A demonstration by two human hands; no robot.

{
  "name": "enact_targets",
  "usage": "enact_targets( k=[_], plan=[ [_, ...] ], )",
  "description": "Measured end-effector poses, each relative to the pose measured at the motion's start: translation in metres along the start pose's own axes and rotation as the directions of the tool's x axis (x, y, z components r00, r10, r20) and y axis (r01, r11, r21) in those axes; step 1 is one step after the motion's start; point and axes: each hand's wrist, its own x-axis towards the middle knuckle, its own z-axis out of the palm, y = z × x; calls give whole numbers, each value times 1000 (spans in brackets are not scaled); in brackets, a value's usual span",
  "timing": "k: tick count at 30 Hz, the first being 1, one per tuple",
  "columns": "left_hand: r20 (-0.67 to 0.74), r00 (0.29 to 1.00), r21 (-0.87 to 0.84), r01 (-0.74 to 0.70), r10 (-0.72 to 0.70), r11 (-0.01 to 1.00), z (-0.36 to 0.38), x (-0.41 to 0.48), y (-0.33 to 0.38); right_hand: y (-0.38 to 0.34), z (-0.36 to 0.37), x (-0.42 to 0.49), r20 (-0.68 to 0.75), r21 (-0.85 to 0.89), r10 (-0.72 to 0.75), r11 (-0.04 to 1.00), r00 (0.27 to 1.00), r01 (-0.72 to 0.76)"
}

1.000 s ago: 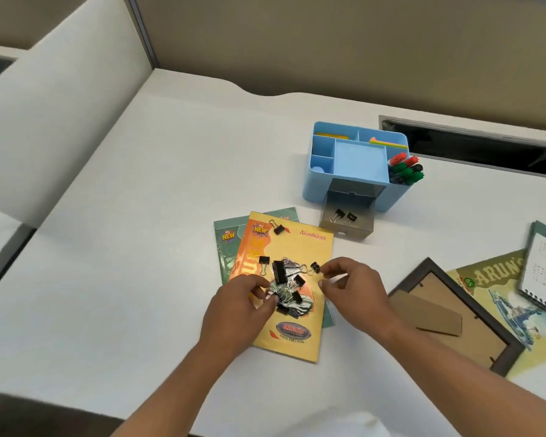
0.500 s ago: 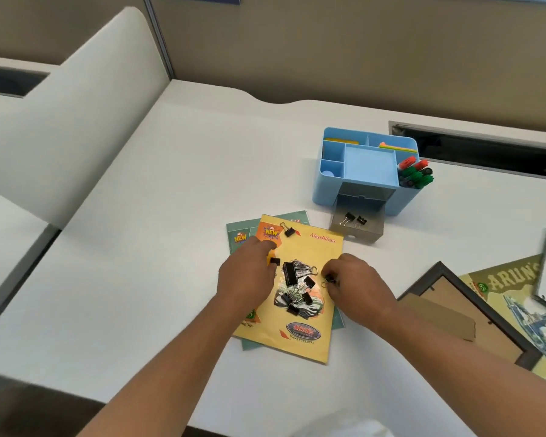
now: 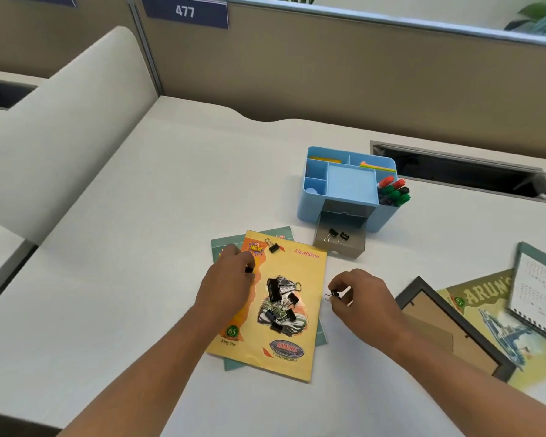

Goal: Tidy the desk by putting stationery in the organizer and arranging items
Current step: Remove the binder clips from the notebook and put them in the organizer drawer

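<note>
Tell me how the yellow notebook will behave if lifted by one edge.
The yellow notebook looks thin and soft-covered, so it would probably bend. The loose binder clips piled on it would likely slide off. It overlaps a green notebook, which may shift too.

White table (image 3: 145, 216), spreading ahead of the fingers (image 3: 341, 280) and to both sides of them. Dark recessed cable slot (image 3: 460, 171) in the table top, well ahead of the fingers and to their right. Tan partition wall (image 3: 328, 74) along the far edge. It carries a blue plate reading "477" (image 3: 185, 11), far ahead and left. Cream curved side divider (image 3: 60, 127), well left of the fingers. Green plant leaves (image 3: 542, 14) above the partition, far ahead and right.
</note>
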Motion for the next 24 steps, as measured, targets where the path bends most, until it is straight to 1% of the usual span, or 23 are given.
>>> enact_targets(
  k=[3, 8, 11, 14, 16, 19, 20, 24],
  plan=[
    [-41, 999, -56, -3, 1, 998, -5, 5, 6, 4, 0, -3, -22, 55, 47, 997, 999, -46],
    [-84, 996, -191, -59, 44, 980, -10, 8, 29, 10, -3, -1, -48, 130, 100, 987, 994, -93],
    [-103, 992, -239, -90, 67, 967, -9, 15, 48, 12, -16, 8, -126, 214, 135, 971, 983, -105],
    [-88, 991, -281, -120, 99, 952, -6, 27, 72, 15, -30, 21, -188, 272, 156, 957, 970, -102],
    [-72, 994, -354, -107, 87, 929, -3, 36, 89, 17, -39, 32, -205, 263, 166, 959, 965, -109],
    [-54, 998, -493, -47, 23, 869, 3, 52, 112, 20, -51, 48, -241, 263, 166, 960, 956, -100],
    [-45, 999, -501, -35, 15, 865, 6, 57, 118, 21, -53, 53, -250, 261, 163, 961, 954, -96],
    [-11, 1000, -440, -19, 16, 898, 19, 75, 130, 27, -56, 68, -268, 242, 170, 965, 948, -104]
  ],
)
